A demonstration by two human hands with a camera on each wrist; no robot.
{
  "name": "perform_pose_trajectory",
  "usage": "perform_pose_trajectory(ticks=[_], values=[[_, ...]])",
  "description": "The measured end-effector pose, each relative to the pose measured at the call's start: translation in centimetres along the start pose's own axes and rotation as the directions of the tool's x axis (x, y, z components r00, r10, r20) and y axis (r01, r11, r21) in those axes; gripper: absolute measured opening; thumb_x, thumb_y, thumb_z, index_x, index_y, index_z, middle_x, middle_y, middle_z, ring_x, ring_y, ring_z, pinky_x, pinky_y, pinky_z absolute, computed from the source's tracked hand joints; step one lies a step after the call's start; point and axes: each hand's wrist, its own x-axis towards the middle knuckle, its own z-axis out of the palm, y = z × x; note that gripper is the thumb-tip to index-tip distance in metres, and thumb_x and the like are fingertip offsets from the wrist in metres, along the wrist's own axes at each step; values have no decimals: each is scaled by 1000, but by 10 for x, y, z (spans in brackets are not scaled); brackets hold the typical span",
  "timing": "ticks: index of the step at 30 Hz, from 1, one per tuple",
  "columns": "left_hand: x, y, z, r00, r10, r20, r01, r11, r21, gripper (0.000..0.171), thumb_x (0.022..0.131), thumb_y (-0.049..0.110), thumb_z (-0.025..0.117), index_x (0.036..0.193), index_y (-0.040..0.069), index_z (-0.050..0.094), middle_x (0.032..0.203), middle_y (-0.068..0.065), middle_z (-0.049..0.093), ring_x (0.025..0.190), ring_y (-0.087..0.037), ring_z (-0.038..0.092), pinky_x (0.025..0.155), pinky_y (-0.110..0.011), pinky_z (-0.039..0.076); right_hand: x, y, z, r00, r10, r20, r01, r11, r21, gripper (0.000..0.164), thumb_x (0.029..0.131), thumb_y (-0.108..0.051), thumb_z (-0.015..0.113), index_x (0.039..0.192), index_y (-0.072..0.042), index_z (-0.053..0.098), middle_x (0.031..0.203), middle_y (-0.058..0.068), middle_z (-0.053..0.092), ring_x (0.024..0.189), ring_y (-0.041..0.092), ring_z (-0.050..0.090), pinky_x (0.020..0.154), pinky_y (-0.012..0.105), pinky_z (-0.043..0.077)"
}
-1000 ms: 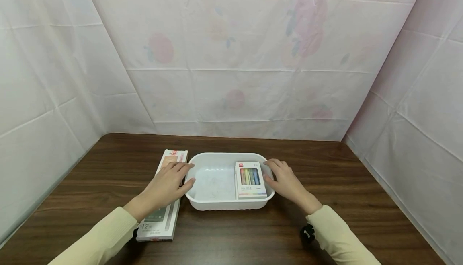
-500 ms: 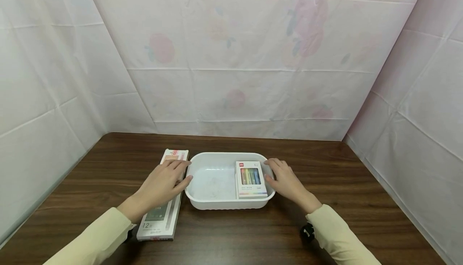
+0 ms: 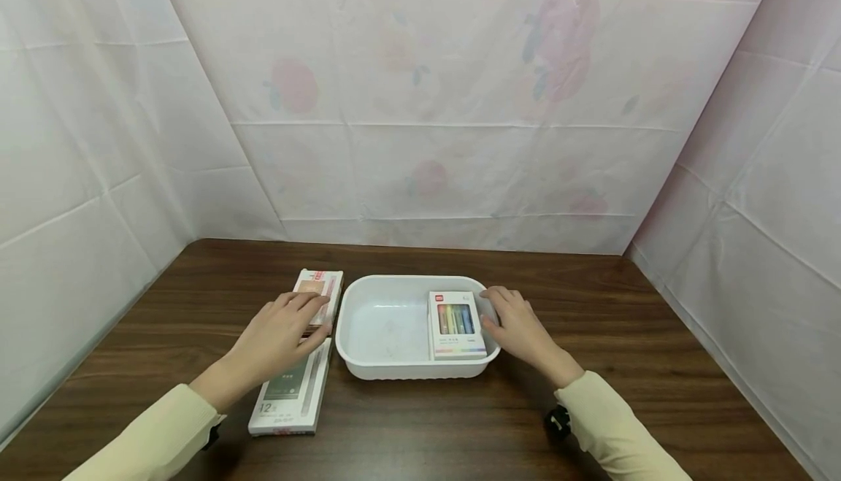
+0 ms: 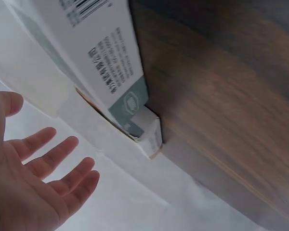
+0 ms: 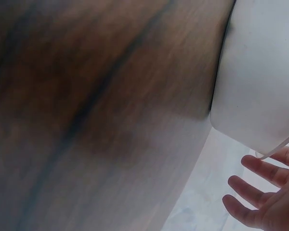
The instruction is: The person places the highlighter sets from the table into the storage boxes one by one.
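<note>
A white plastic basin (image 3: 420,371) stands on the wooden table, and a white box of coloured sticks (image 3: 456,348) leans at its right end. My right hand (image 3: 522,331) rests at the basin's right rim with relaxed fingers; in the right wrist view those fingers (image 5: 253,192) spread beside the rim. Over the boxes left of the basin is my left hand (image 3: 279,335), holding nothing, its fingers loosely bent. Below it lies a white box with a grey-green panel (image 3: 289,408); beyond that shows a box with an orange panel (image 3: 312,285). The hand partly hides both.
The dark wooden table (image 3: 420,437) reaches back to a white fabric backdrop (image 3: 420,101) with faint fruit prints. Fabric walls (image 3: 775,211) also flank both sides. A black band (image 3: 558,422) sits at the right wrist.
My left hand has let go of the basin's left rim and moved left and slightly toward me, over the boxes. The right hand and the basin have stayed put.
</note>
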Motion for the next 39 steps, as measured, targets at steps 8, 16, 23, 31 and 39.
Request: perform_pose_trajectory(ticks=[8,16,23,31,39], values=[[-15,2,-2,1000,21,17,-22,999,33,42,82,36,62,114,10,60,115,-11,61,103,-33,56,81,-50,47,0,0,2,1000,10,-1,-10,1000,1,37,86,-21,56,120,-5,54,124,12,54,110,33,49,86,53,41],[-29,7,1,998,31,56,-34,997,64,48,81,46,61,114,11,61,114,-11,61,105,-34,56,82,-51,46,-1,-2,2,1000,19,5,-19,1000,-5,37,86,-21,57,120,-5,54,124,12,54,111,33,48,86,53,40],[-38,14,3,998,33,62,-36,998,45,54,79,53,61,116,13,60,114,-6,61,103,-30,56,79,-49,47,-1,-3,2,1000,21,9,-21,1000,-6,38,86,-21,57,120,-5,54,124,12,54,111,33,48,87,52,40],[-43,18,3,995,-16,94,12,999,44,61,79,57,59,121,14,58,122,-6,57,106,-31,55,72,-51,48,0,-4,2,1000,20,7,-20,1000,-9,38,86,-21,56,120,-4,54,124,12,54,111,33,49,87,52,41],[-45,22,6,989,-66,129,64,998,20,65,79,59,57,123,11,56,122,-12,57,105,-35,54,69,-51,49,-1,-5,1,999,35,21,-35,999,1,38,87,-21,57,120,-4,54,124,12,53,111,33,48,88,53,40]])
